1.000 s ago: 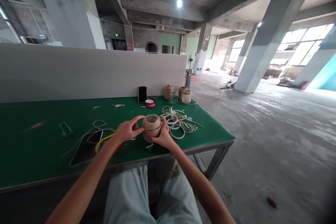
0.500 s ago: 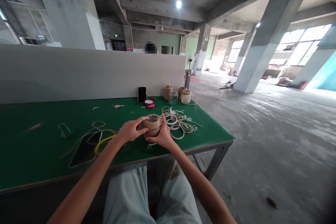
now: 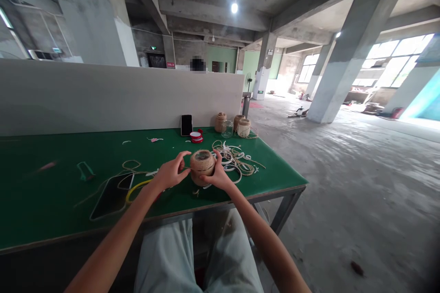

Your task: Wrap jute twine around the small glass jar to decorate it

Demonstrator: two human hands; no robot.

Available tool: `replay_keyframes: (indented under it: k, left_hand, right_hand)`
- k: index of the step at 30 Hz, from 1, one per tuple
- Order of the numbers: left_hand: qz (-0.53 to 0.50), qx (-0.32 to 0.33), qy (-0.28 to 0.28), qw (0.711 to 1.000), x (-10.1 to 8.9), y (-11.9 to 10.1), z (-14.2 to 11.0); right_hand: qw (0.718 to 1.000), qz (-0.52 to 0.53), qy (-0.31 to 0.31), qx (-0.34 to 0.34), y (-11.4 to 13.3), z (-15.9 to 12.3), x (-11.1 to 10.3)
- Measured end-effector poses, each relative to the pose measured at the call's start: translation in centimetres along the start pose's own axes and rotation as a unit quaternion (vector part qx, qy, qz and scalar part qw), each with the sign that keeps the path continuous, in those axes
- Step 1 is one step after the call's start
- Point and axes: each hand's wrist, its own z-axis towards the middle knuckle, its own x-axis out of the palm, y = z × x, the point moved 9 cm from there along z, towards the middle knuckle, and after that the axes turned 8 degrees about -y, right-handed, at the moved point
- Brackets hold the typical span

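A jar (image 3: 202, 165) wrapped in brown twine stands upright near the table's front edge, with a dark gap in its wrapping. Round its right side curls my right hand (image 3: 220, 176), thumb near the rim and fingers on the front. My left hand (image 3: 172, 172) is just left of the jar, a little apart from it. A short stretch of twine (image 3: 186, 168) runs from its curled fingers to the jar. More loose twine (image 3: 131, 165) lies left of that hand, across a flat dark tablet-like device (image 3: 112, 197). A yellow ring-shaped thing (image 3: 134, 188) is partly behind my left forearm.
Tangled twine and white rings (image 3: 237, 158) lie right of the jar. Behind stand a clear glass jar (image 3: 227, 129), several wrapped jars (image 3: 244, 128), red-and-white tape rolls (image 3: 196, 136) and a phone (image 3: 186, 125). A white partition (image 3: 120, 96) borders the green table (image 3: 271, 165).
My left hand has come off the jar's side and shifted slightly left, with twine showing between them. The jar has turned or moved slightly right in my right hand.
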Motion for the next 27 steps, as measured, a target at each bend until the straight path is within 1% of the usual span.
replay_keyframes:
  k: [5,8,11,15,20,22,27]
  left_hand:
    - [0.023,-0.011,0.005,1.000,-0.3,0.8,0.1]
    - [0.053,-0.010,0.020,0.998,-0.6,0.7,0.3]
    - [0.074,-0.011,0.020,0.997,-1.1,0.4,0.7]
    - [0.081,-0.019,0.027,0.996,-1.0,0.4,1.1]
    - [0.052,-0.050,0.046,0.996,-0.3,1.6,1.0]
    - [0.041,-0.058,0.046,0.996,-0.2,2.0,0.9]
    - [0.008,-0.035,0.042,0.998,0.0,2.3,0.7]
  right_hand:
    - [0.999,0.047,0.019,-0.013,-0.1,0.2,0.2]
    - [0.997,0.071,0.029,-0.017,-0.1,0.3,0.4]
    - [0.995,0.091,0.030,-0.020,0.0,0.4,0.4]
    - [0.992,0.119,0.038,-0.027,0.0,0.4,0.6]
    - [0.990,0.128,0.047,-0.025,-0.2,0.4,0.5]
    - [0.990,0.127,0.055,-0.024,-0.1,0.4,0.5]
    - [0.988,0.142,0.065,-0.016,-0.1,0.6,0.4]
